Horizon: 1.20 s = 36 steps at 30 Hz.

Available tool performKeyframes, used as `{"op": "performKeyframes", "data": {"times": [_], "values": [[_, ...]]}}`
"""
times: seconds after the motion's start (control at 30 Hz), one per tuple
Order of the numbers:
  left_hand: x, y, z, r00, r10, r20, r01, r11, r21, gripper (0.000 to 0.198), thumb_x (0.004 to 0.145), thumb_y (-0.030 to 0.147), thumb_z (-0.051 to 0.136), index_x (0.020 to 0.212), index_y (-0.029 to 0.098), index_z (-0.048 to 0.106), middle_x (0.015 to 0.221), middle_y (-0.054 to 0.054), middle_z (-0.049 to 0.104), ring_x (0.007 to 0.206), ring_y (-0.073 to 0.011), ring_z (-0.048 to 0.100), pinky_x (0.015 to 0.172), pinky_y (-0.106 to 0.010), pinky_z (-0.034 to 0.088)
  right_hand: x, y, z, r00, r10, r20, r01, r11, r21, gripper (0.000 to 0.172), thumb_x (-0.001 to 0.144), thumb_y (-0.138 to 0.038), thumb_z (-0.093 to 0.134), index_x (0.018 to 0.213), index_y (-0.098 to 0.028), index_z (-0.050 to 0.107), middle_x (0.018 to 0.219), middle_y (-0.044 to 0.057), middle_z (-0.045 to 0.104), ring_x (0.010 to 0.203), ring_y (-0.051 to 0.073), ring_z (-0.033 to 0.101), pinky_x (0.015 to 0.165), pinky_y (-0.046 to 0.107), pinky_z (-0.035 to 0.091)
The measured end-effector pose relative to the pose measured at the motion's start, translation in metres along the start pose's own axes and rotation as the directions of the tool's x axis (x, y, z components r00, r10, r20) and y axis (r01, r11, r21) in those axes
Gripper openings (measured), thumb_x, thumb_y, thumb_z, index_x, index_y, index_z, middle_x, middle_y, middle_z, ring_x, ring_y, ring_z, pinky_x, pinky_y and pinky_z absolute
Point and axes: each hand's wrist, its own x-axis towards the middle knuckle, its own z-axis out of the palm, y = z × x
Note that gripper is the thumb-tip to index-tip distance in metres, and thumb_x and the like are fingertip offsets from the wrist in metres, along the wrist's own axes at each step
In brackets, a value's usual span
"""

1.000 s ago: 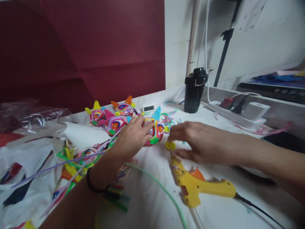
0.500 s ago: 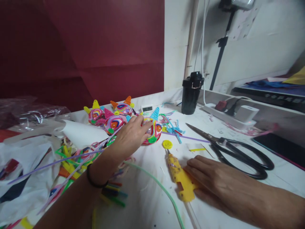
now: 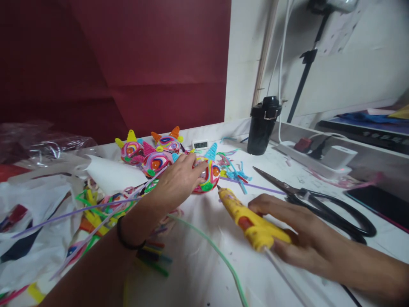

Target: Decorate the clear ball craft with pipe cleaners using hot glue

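Two bare hands are at work over one white tabletop (image 3: 198, 260). The left hand (image 3: 180, 181) grasps the blue-horned figure (image 3: 211, 174), its fingers spread over the top; the right hand (image 3: 300, 230) is closed about one yellow glue gun (image 3: 257, 230), its nozzle pointing at that figure's lower right edge, contact between them indeterminable. A single clear glue stick (image 3: 284, 273) projects from the gun's rear. Four horned figures are visible: the one grasped and, behind and left of it, one pink-horned (image 3: 156, 163), one orange-horned (image 3: 169, 144) and one yellow-horned (image 3: 130, 150). One pair of scissors (image 3: 298, 192) lies just beyond the right hand, which overlaps its handles. Farther out stand one black cup (image 3: 262, 128) and one small digital display (image 3: 200, 145), with one power strip (image 3: 309, 160) bearing three plugs and one phone (image 3: 380, 204) at right. A heap of coloured strands (image 3: 94, 213), too tangled to count, lies beneath and left of the left forearm, beside one white roll (image 3: 113, 175). The left hand conceals much of its figure; the right-hand fingertips are hidden by the gun; the phone is cut off at the right edge, and the display's digits are hard to read.
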Motion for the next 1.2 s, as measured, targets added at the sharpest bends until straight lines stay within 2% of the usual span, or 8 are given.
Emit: {"op": "performKeyframes", "data": {"times": [0.17,0.23,0.3,0.4,0.53,0.63,0.83,1.2], "values": [[0.000,0.000,0.000,1.000,-0.007,0.027,0.007,1.000,0.014,0.033,0.095,0.021,0.043,0.126,0.020,0.053,0.106,-0.009,0.051,0.098,-0.0232,0.048,0.083,-0.035,0.043,0.011,0.012,0.003,0.987,0.114,-0.114,-0.075,0.950,0.304,0.027,0.089,-0.044,0.056,0.109,-0.027,0.064,0.104,0.008,0.064,0.095,0.024,0.062,0.077,0.032,0.052],[0.001,0.000,-0.001,0.999,-0.012,0.042,0.012,1.000,0.003,0.033,0.095,0.020,0.042,0.127,0.020,0.053,0.108,-0.009,0.051,0.100,-0.0239,0.048,0.083,-0.035,0.043,0.015,0.013,0.003,0.983,0.171,-0.070,-0.128,0.903,0.411,0.034,0.088,-0.051,0.056,0.106,-0.024,0.066,0.097,0.007,0.063,0.078,0.019,0.060,0.065,0.028,0.050],[0.001,0.001,-0.002,0.998,-0.017,0.061,0.017,1.000,-0.004,0.034,0.096,0.021,0.040,0.127,0.021,0.052,0.109,-0.009,0.051,0.103,-0.0245,0.048,0.083,-0.036,0.043,0.017,0.012,0.003,0.967,0.253,-0.003,-0.223,0.857,0.464,0.039,0.087,-0.057,0.055,0.100,-0.022,0.067,0.091,0.006,0.062,0.061,0.013,0.051,0.048,0.024,0.040],[0.001,0.000,-0.002,0.997,-0.013,0.070,0.013,1.000,0.005,0.033,0.096,0.024,0.041,0.128,0.022,0.051,0.108,-0.008,0.051,0.103,-0.0243,0.048,0.084,-0.036,0.043,0.018,0.010,0.002,0.944,0.326,0.048,-0.307,0.815,0.492,0.044,0.085,-0.061,0.055,0.099,-0.022,0.068,0.090,0.006,0.064,0.055,0.011,0.045,0.044,0.024,0.032],[0.001,-0.002,0.001,0.998,0.000,0.065,-0.001,1.000,0.008,0.034,0.095,0.027,0.047,0.129,0.021,0.051,0.108,-0.009,0.051,0.100,-0.0239,0.048,0.083,-0.035,0.044,0.020,0.012,0.004,0.937,0.348,0.023,-0.304,0.784,0.541,0.047,0.084,-0.060,0.056,0.110,-0.022,0.068,0.098,0.008,0.068,0.078,0.020,0.059,0.052,0.026,0.038],[0.001,-0.001,-0.001,0.997,-0.013,0.073,0.013,1.000,0.002,0.037,0.094,0.029,0.051,0.130,0.020,0.051,0.110,-0.010,0.050,0.099,-0.0246,0.049,0.082,-0.036,0.045,0.022,0.014,0.005,0.944,0.329,0.025,-0.289,0.790,0.541,0.044,0.085,-0.056,0.057,0.111,-0.022,0.067,0.099,0.009,0.069,0.087,0.023,0.061,0.053,0.026,0.039],[0.002,0.001,-0.005,0.995,-0.027,0.094,0.029,0.999,-0.022,0.038,0.094,0.028,0.051,0.130,0.019,0.052,0.112,-0.012,0.050,0.101,-0.0262,0.049,0.082,-0.038,0.045,0.026,0.012,0.004,0.945,0.328,0.005,-0.286,0.817,0.500,0.043,0.084,-0.054,0.057,0.110,-0.021,0.068,0.095,0.008,0.069,0.081,0.023,0.062,0.057,0.029,0.045],[0.000,-0.001,0.000,0.998,0.004,0.064,-0.005,1.000,0.014,0.036,0.097,0.031,0.045,0.131,0.019,0.051,0.109,-0.010,0.048,0.099,-0.0247,0.047,0.083,-0.035,0.044,0.026,0.015,0.005,0.945,0.321,0.054,-0.299,0.790,0.536,0.044,0.084,-0.059,0.058,0.104,-0.020,0.067,0.102,0.007,0.065,0.059,0.013,0.046,0.046,0.025,0.031]]}}
